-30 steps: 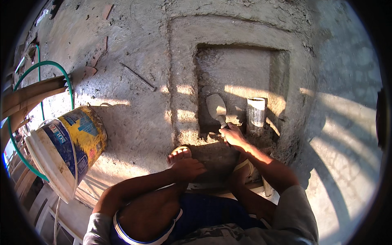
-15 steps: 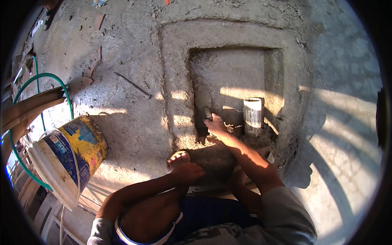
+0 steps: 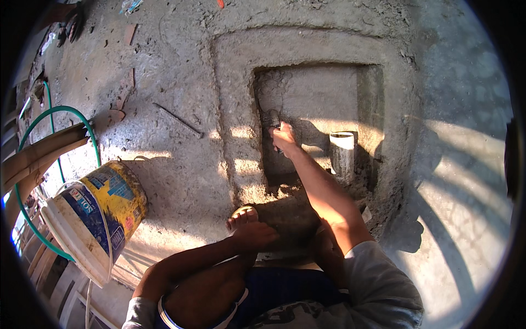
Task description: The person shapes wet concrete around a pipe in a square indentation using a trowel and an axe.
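My right hand (image 3: pixel 282 136) is closed round the handle of a small trowel (image 3: pixel 270 117). Its rounded blade lies against the inner left side of a square recess (image 3: pixel 298 48) with plastered walls. To the right of this hand a white pipe (image 3: pixel 342 156), smeared with cement, stands upright in the recess. My left hand (image 3: pixel 257 237) hangs in shadow beside my bare foot (image 3: pixel 242 218), fingers loosely stretched and holding nothing I can see.
A yellow and blue bucket (image 3: pixel 118 192) with a white rim lies tilted at left, next to a green hose (image 3: pixel 57 108) and a curved brown board (image 3: pixel 46 148). A thin metal rod (image 3: pixel 178 119) rests on the rough cement floor. Smooth, sun-striped floor (image 3: pixel 460 181) spreads at right.
My right hand has moved farther into the recess with the trowel, away from me, and its arm is stretched out more. The left hand has barely moved.
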Demonstrator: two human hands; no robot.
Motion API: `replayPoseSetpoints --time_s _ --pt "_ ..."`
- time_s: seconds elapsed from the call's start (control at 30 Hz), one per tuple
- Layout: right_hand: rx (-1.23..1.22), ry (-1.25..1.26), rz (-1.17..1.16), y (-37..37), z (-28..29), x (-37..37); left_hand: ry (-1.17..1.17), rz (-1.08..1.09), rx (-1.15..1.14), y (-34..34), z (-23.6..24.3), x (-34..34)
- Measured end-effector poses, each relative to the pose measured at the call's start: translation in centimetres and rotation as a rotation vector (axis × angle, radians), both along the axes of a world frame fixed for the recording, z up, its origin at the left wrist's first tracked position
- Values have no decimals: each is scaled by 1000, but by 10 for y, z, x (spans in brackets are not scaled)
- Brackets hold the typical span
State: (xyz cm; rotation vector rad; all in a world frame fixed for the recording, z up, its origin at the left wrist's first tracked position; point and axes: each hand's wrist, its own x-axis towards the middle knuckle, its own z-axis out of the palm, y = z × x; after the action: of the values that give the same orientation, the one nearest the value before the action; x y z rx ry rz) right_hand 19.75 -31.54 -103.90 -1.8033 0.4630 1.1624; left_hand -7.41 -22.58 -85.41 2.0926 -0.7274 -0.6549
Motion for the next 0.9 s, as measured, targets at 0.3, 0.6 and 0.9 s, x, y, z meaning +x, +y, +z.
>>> replayPoseSetpoints --time_s 0.3,0.6,0.9 --pt "247 64 -259 18 -7 18 110 -31 54 -2 14 16" --pt "312 -95 36 -35 69 16 -39 56 -52 0 2 4" --pt "302 55 177 -65 245 78 -30 -2 61 -3 18 7"
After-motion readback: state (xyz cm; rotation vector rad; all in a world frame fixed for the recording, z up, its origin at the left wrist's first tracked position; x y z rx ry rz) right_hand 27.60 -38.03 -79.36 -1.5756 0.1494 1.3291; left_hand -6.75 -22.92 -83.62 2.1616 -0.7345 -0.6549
